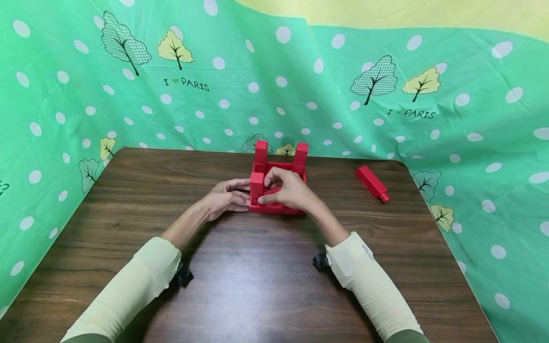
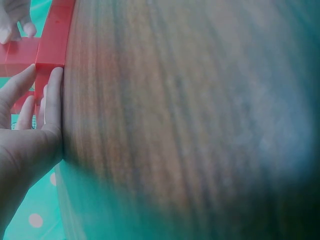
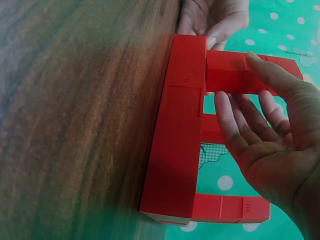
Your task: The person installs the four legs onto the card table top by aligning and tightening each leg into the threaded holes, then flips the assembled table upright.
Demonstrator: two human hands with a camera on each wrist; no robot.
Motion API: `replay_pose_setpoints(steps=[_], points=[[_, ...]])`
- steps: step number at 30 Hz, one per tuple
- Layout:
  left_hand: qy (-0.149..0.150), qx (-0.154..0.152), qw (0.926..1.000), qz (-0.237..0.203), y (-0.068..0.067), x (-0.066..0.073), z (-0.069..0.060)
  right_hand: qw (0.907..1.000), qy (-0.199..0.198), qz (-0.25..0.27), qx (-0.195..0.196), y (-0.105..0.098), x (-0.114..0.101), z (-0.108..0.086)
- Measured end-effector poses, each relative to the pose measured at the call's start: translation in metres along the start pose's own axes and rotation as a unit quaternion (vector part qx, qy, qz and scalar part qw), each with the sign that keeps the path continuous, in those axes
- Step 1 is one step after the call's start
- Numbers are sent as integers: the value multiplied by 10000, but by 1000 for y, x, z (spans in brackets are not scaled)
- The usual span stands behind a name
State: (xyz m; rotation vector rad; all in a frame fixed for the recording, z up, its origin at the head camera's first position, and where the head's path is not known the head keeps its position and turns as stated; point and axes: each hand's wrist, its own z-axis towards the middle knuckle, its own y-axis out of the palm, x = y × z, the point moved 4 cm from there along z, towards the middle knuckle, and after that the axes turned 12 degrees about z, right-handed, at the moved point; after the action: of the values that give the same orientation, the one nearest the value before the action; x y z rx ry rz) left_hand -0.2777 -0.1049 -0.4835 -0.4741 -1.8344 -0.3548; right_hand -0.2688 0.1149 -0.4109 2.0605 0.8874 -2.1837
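A red rectangular frame (image 1: pixel 280 209) lies at the back middle of the table, with three square legs standing up like an upturned stool. My right hand (image 1: pixel 289 190) pinches the front-left leg (image 3: pixel 227 75), its thumb on the near face and its fingers against the inner side. With its fingers mostly straight, my left hand (image 1: pixel 223 197) rests against the frame's left end, low on the tabletop. Behind stand the back-left leg (image 1: pixel 260 152) and the back-right leg (image 1: pixel 301 152). Right of the frame lies a loose red leg (image 1: pixel 372 182) with a round stepped peg.
The dark wood-grain table (image 1: pixel 257 286) ends just behind the frame. A green dotted cloth (image 1: pixel 274 85) hangs along its back and sides. Small black devices sit at both cuffs, above the tabletop.
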Motion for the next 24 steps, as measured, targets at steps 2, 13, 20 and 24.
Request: replay_pose_setpoints(steps=[2, 13, 20, 24], points=[[2, -6, 10000, 4, 0, 0, 0, 10000, 29, 22, -37, 1, -1, 0], [-9, 3, 10000, 55, -1, 0, 0, 9974, -538, -139, -455, 7, 0, -1], [-15, 24, 10000, 58, 0, 0, -1, 9981, -437, -308, -298, 7, -1, -3], [21, -24, 10000, 53, 0, 1, -2, 9991, -189, -320, -213, 4, 1, -4]])
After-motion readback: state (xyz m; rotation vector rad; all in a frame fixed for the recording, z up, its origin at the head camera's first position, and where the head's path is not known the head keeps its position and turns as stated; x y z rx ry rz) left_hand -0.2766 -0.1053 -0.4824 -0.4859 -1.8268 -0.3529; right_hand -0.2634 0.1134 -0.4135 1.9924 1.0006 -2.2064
